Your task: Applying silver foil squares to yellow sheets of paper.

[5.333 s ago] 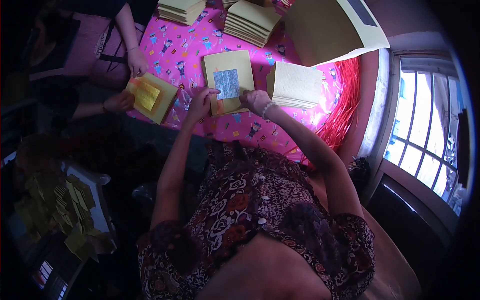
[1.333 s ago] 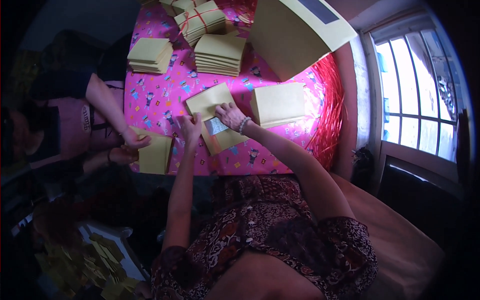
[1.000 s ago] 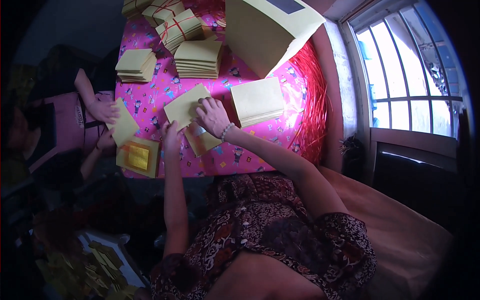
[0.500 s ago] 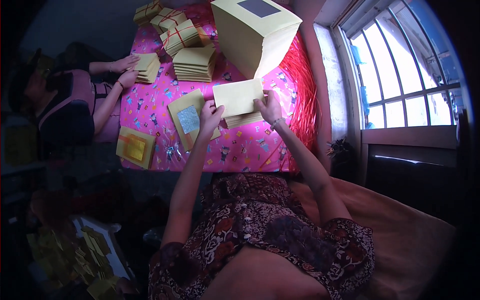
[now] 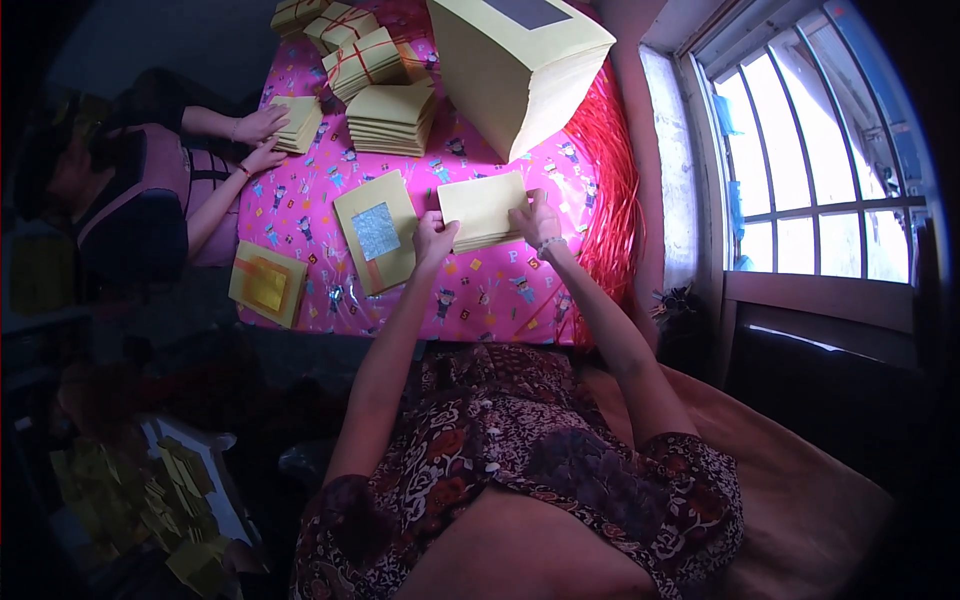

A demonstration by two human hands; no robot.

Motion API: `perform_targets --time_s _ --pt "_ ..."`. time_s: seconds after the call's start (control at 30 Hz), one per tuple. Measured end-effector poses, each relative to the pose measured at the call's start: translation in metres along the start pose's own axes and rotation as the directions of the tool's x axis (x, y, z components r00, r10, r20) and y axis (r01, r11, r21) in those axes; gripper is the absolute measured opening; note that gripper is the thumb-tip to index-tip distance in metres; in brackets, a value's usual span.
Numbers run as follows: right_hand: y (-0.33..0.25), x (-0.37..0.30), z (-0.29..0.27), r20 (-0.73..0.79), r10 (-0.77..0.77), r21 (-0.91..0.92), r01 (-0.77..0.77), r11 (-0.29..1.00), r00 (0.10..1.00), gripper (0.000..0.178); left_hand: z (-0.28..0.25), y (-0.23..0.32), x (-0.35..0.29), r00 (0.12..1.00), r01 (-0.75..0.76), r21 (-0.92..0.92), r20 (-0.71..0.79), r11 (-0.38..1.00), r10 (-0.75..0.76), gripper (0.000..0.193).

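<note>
A small stack of pale yellow paper (image 5: 482, 208) lies on the pink printed table cover (image 5: 480, 300), its layered edges showing toward me. My left hand (image 5: 436, 238) grips the stack's left side, thumb near the top sheet. At the opposite side, my right hand (image 5: 540, 222) has its fingers closed on the stack's edge; a bracelet circles that wrist. Just left of my left hand lies a yellow paper piece with a silver square (image 5: 375, 232). Farther left, near the table's front corner, is another with a gold square (image 5: 269, 286).
A tall block of yellow paper (image 5: 535, 80) stands behind the stack, beside red plastic strands (image 5: 610, 190) along the right edge. Bundles tied with red string (image 5: 362, 62) and an untied pile (image 5: 390, 120) sit farther back. At left, another person's hands (image 5: 262, 140) touch a paper pile.
The top paper, held raised and tilted over the others before, now lies lower and lines up with the stack. My left hand has shifted slightly right and down.
</note>
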State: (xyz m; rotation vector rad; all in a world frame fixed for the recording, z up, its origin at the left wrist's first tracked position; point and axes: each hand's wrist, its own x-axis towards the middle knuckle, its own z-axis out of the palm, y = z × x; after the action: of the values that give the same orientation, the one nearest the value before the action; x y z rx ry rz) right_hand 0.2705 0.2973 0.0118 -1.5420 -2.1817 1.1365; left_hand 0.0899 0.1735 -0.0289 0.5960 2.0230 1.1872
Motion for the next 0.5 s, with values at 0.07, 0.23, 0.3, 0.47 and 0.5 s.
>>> perform_targets --time_s 0.07,0.23,0.3,0.47,0.5 --pt "0.000 -0.003 0.001 -0.013 -0.013 -0.087 0.012 0.996 1.000 0.048 0.006 -0.004 -0.002 0.998 -0.029 0.078 -0.047 0.997 0.032 0.031" --pt "-0.014 0.006 0.001 -0.006 -0.087 -0.532 0.071 0.844 0.996 0.051 0.015 0.003 -0.006 0.958 -0.180 0.323 -0.156 0.929 0.239 0.029" --pt "-0.046 0.007 -0.010 0.037 -0.069 -0.595 0.077 0.800 0.997 0.055 0.010 -0.003 -0.003 0.945 -0.188 0.355 -0.188 0.916 0.267 0.029" --pt "-0.057 0.046 -0.018 0.242 -0.378 -0.538 0.448 0.715 0.894 0.065 0.017 0.000 -0.007 0.935 -0.191 0.351 -0.219 0.917 0.279 0.028" --pt "-0.063 0.054 -0.019 0.323 -0.392 -0.509 0.508 0.695 0.861 0.067 0.018 0.002 -0.009 0.954 -0.164 0.332 -0.187 0.929 0.236 0.030"
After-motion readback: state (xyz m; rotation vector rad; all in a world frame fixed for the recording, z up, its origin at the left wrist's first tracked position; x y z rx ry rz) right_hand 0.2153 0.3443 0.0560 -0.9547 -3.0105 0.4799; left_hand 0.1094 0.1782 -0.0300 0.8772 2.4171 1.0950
